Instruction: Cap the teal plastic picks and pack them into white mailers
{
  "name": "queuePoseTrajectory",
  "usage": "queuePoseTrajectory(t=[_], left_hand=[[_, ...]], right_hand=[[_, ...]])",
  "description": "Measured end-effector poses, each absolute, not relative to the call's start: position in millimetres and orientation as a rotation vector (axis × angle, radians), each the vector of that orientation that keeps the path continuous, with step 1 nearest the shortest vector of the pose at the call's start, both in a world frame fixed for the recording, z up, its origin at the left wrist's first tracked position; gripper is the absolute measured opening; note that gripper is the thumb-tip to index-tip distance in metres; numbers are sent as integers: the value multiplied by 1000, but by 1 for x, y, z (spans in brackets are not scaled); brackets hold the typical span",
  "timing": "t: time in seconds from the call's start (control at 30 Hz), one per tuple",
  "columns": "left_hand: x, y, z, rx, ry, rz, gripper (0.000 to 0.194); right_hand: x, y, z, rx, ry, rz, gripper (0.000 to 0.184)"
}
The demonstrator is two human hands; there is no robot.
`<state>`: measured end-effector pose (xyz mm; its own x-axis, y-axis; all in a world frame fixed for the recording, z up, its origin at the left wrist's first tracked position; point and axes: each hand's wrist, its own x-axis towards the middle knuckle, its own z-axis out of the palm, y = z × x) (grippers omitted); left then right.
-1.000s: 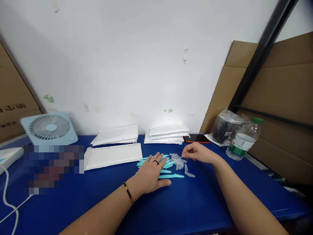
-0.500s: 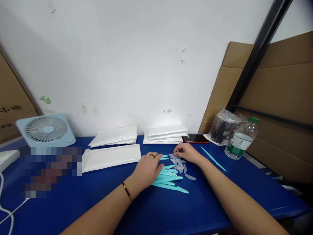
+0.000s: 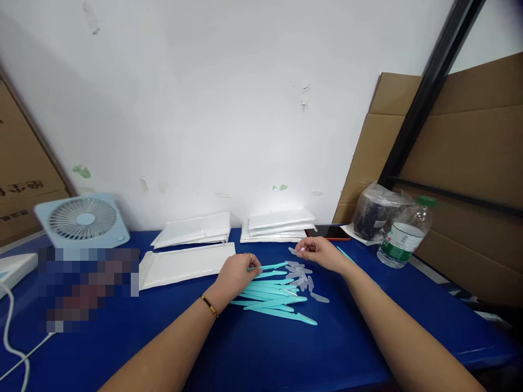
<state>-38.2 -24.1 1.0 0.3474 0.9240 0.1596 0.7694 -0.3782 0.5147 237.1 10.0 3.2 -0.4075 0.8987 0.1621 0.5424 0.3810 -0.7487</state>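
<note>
My left hand (image 3: 241, 272) pinches the handle of a turquoise eyebrow razor (image 3: 274, 267), its blade end pointing right. Under and in front of that hand lies a loose pile of similar razors (image 3: 273, 301), crossing one another on the blue table. With thumb and fingertips closed, my right hand (image 3: 318, 253) grips a small translucent blade cover (image 3: 293, 251), which sticks out to the left. Several more blade covers (image 3: 301, 280) lie scattered between the razors and my right forearm. Another razor (image 3: 345, 253) is mostly hidden behind that forearm.
White padded envelopes (image 3: 192, 228) lie in two stacks along the wall, with a single envelope (image 3: 188, 265) in front. A phone (image 3: 333, 233), a bagged dark object (image 3: 370, 215) and a water bottle (image 3: 404, 234) stand right. A fan (image 3: 84, 219) and cable (image 3: 10, 326) are left.
My left hand has drawn back left and lifted one razor from the pile by its handle. My right hand has risen slightly from the covers with one between its fingers.
</note>
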Motion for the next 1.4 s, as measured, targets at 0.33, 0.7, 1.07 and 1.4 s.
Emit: queuePoseTrajectory(t=[0.33,0.7,1.07,1.4], left_hand=[[-46,-16,2,2142,1396,719,32],[-50,-15,7,2069,1426,697,43],[-50,-17,9,2112,1417,700,46],[-48,-10,-3,2294,1504,680,35]], right_hand=[[223,-6,15,-1155,-2142,522,20],[214,-11,14,-909,-2001,484,12],[213,-11,14,-860,-2013,545,11],[205,-3,3,-1081,-2125,458,19]])
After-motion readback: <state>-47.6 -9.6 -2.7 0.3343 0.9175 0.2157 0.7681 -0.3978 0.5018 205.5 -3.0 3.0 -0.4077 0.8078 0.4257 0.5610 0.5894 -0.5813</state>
